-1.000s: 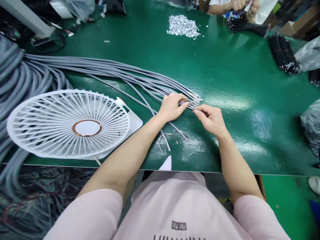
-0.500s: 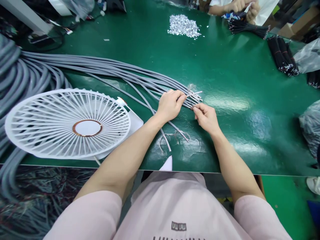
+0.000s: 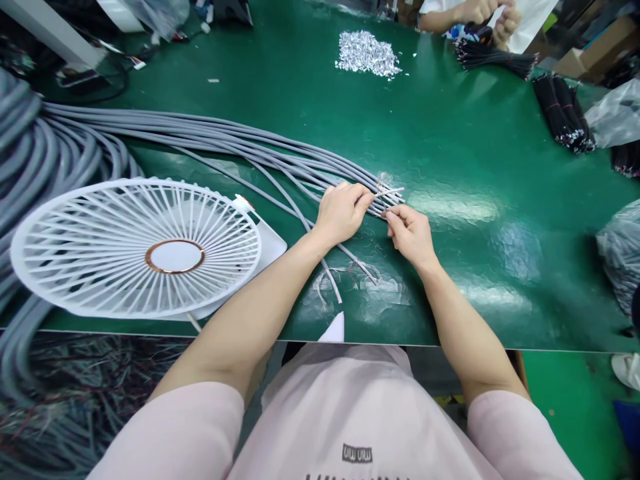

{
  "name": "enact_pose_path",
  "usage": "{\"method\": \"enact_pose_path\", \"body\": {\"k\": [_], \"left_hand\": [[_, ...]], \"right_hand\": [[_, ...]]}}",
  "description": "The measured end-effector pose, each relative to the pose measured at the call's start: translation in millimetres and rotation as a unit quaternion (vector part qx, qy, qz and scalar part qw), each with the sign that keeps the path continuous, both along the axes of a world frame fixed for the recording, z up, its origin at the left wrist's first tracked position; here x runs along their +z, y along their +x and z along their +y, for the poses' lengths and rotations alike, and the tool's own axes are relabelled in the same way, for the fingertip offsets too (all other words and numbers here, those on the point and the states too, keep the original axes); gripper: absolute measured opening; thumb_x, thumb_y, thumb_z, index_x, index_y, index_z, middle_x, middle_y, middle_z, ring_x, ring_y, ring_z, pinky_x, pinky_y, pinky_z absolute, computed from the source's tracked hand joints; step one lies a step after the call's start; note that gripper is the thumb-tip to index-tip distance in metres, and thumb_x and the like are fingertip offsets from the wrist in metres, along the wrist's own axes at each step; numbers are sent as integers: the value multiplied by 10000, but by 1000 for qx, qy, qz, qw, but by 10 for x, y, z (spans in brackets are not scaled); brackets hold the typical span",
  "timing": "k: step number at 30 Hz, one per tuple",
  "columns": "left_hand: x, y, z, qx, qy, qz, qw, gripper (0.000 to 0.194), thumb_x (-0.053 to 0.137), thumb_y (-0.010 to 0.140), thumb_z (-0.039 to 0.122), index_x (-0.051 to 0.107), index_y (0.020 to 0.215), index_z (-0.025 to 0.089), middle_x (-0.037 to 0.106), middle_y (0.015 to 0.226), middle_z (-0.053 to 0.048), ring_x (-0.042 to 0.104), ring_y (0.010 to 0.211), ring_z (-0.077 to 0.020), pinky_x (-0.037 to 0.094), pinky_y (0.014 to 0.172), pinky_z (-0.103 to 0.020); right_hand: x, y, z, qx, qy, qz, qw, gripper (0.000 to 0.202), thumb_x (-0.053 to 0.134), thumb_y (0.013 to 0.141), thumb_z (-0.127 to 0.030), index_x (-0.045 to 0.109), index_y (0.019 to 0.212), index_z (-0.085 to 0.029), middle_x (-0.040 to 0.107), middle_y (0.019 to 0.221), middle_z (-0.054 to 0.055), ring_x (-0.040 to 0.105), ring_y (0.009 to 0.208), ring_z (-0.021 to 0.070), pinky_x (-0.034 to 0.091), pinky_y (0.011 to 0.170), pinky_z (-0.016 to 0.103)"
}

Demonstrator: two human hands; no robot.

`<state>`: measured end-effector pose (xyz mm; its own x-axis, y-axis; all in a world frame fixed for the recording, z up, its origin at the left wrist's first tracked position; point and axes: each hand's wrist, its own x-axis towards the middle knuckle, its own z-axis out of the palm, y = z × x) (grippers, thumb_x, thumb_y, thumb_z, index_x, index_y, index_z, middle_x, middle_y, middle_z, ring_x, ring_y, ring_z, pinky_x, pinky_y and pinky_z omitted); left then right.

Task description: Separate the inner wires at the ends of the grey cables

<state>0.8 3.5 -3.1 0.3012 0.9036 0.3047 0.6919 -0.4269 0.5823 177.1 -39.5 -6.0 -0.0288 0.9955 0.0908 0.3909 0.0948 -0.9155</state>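
A bundle of long grey cables (image 3: pixel 240 137) runs from a thick coil at the left to stripped, whitish ends near the middle of the table. My left hand (image 3: pixel 343 208) is closed on one cable, whose pale end (image 3: pixel 393 192) sticks out to the right past the fingertips. Just right of it, my right hand (image 3: pixel 411 230) pinches at the bundle's ends; the small piece between its fingertips is too fine to name. Two separate cable ends lie below my left hand, one with frayed thin strands (image 3: pixel 367 268).
A white round fan (image 3: pixel 135 247) stands at the left, close to my left forearm. Farther back lies a heap of small silvery pieces (image 3: pixel 367 53). Black cable bundles (image 3: pixel 563 110) and plastic bags are at the right. Another person's hands (image 3: pixel 493 17) work at the far edge.
The pale cable end beyond my left fingertips has tipped slightly downward. My right hand has shifted a touch to the left. Otherwise both hands stay in place.
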Motion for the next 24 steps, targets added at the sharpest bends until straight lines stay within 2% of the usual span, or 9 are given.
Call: {"method": "enact_pose_path", "body": {"k": [13, 18, 21, 24], "left_hand": [[-14, 12, 0, 6, 3, 11, 1000, 322, 415, 1009, 362, 669, 899, 197, 722, 877, -42, 605, 877, -220, 358, 795, -367], [-45, 23, -9, -20, 10, 28, 999, 294, 445, 998, 355, 675, 914, 194, 741, 938, -46, 626, 927, -232, 369, 811, -371], [-48, 42, -16, -34, -8, 39, 999, 287, 441, 997, 343, 682, 944, 195, 751, 986, -52, 649, 950, -233, 380, 804, -364], [-31, 64, -29, -11, -25, 38, 999, 294, 418, 999, 315, 686, 969, 198, 759, 1002, -49, 673, 946, -228, 395, 799, -357]], "right_hand": [[-4, -21, 11, -13, 7, 17, 1000, 218, 558, 902, -357, 643, 787, -192, 540, 551, -36, 471, 488, 90, 338, 466, 208], [-32, -48, 36, -14, -6, 46, 999, 237, 573, 901, -394, 635, 793, -191, 536, 541, -43, 439, 452, 82, 325, 447, 211], [-16, -88, 26, -1, 17, 69, 997, 259, 582, 902, -393, 602, 737, -194, 513, 532, -45, 435, 471, 84, 333, 470, 217], [22, -104, 2, 30, 61, 73, 995, 268, 579, 917, -383, 602, 731, -192, 493, 545, -46, 429, 491, 84, 355, 506, 229]]}}
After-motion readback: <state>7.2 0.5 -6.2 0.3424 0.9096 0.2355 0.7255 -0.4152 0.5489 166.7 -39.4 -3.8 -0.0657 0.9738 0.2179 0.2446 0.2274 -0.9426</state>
